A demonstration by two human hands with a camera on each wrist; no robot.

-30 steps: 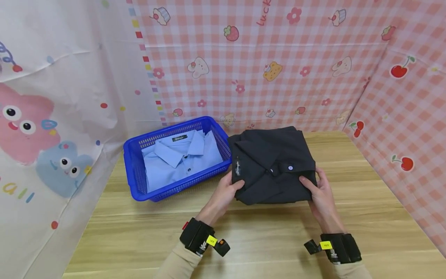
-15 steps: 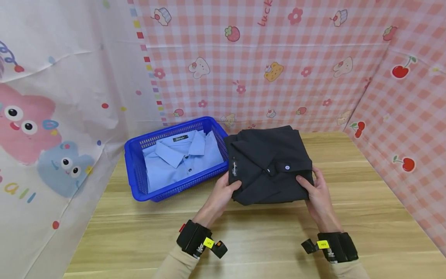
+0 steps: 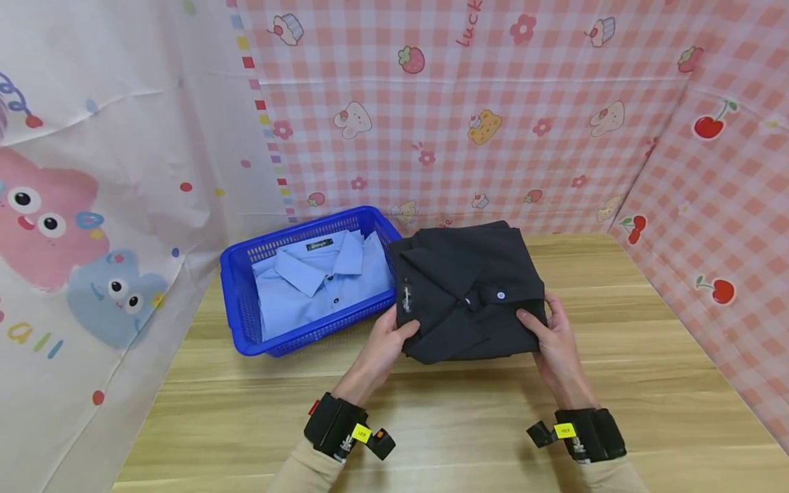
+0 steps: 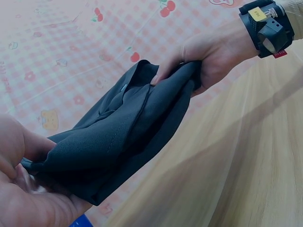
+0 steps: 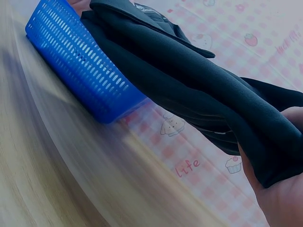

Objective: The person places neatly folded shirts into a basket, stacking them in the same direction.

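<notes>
Both hands hold a folded black shirt (image 3: 471, 294) raised over the table, its collar toward the left and a white button showing on the front. My left hand (image 3: 383, 346) grips its left near corner, thumb on top and fingers underneath. At the right near corner my right hand (image 3: 555, 339) grips it the same way. In the left wrist view the folded layers of the black shirt (image 4: 113, 127) sag a little between the hands. Left of it stands a blue plastic basket (image 3: 308, 335) with a folded light blue shirt (image 3: 308, 287) inside, collar at the back.
The wooden table (image 3: 456, 424) extends in front and to the right. A pink checked cloth (image 3: 468, 157) hangs behind and along the right side, and a white printed cloth (image 3: 203, 137) on the left. The basket's right end lies close beside the black shirt.
Both hands have moved slightly left with the black shirt, whose left edge now overlaps the basket's right rim more in the head view. The basket and light blue shirt have stayed put.
</notes>
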